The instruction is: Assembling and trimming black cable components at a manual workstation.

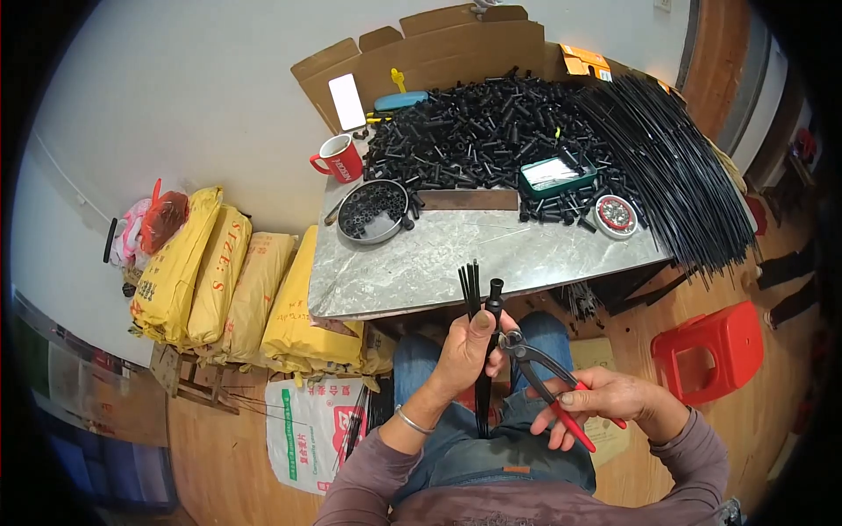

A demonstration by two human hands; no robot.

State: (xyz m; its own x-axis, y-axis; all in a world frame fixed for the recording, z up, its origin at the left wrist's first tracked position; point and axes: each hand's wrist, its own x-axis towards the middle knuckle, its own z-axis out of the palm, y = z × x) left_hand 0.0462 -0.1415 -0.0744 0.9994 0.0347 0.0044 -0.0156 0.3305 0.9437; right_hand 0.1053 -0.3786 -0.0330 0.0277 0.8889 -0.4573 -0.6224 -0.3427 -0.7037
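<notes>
Above my lap, my left hand (467, 352) is closed round a bundle of thin black rods (470, 282). A black tubular piece with a flared end (495, 295) stands up beside the rods in the same grip. My right hand (598, 405) grips red-handled pincers (561, 415) by their handles. The pincers' metal jaws (510, 341) are at the black piece, just by my left fingers; whether they bite on it I cannot tell. Past my hands is the grey marbled tabletop (430, 267).
A heap of black tubular pieces (474, 131) covers the table's back, with long black rods (671, 167) at right. A round metal pan (374, 213), red mug (340, 159), green box (555, 178) and small round tin (616, 216) stand nearby. Yellow sacks (215, 272) line the left; a red stool (709, 353) stands right.
</notes>
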